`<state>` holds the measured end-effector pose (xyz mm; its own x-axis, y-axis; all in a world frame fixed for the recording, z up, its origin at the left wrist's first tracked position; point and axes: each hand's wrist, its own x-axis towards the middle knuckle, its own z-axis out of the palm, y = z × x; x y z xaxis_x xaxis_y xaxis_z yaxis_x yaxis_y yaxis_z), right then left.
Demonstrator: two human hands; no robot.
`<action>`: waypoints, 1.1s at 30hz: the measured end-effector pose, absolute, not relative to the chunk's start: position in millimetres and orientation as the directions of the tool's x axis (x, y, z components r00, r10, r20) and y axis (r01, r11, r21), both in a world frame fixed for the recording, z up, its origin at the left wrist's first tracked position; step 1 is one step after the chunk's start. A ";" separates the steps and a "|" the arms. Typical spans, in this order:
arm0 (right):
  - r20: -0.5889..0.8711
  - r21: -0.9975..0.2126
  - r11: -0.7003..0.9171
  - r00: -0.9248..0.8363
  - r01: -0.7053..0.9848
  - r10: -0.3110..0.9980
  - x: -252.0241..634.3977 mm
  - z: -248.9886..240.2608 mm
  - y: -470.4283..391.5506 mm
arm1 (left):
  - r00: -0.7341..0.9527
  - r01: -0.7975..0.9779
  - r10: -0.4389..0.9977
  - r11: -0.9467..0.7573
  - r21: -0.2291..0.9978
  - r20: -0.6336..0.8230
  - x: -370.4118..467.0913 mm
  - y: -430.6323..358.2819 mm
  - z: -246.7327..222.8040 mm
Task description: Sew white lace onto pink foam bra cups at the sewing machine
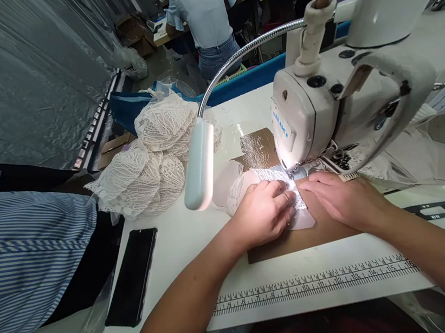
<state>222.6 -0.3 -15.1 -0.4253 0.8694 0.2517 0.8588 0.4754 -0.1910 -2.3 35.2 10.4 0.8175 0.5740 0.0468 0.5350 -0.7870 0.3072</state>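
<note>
Head view: white lace piece [299,200] lies right of frame centre, partly beneath the bent, close-set fingers of the left hand [267,211] and just left of the right hand's [339,197] extended, narrowly spaced fingertips; cannot tell whether either hand pinches it. Lace is openwork, brightly lit under the sewing machine [301,115], above a flat brown sheet [329,226].

We look from one head-worn camera, facing forward and down across the counter [176,251], with the left hand [265,210] and right hand [343,197] close by at mid-view, the machine [300,115] near at right, and a person [204,10] farther off at the top
</note>
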 end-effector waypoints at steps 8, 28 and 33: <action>0.301 -0.250 0.714 -0.648 0.654 0.700 230.3 -22.0 -11.9 | 0.827 0.533 0.556 -0.823 0.198 0.085 0.7 33.4 4.6; 0.374 -0.154 0.663 -0.577 0.733 0.726 224.9 -20.4 -9.7 | 0.821 0.541 0.560 -0.825 0.166 0.108 2.7 37.9 1.5; 0.381 -0.104 0.642 -0.566 0.760 0.731 222.7 -19.1 -8.5 | 0.820 0.543 0.562 -0.824 0.160 0.107 2.6 41.1 0.5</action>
<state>222.7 -8.5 -19.1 -0.5656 0.7312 0.3813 0.7598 0.6418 -0.1038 2.6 41.1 0.5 0.8203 0.5617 0.1073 0.5434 -0.8241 0.1597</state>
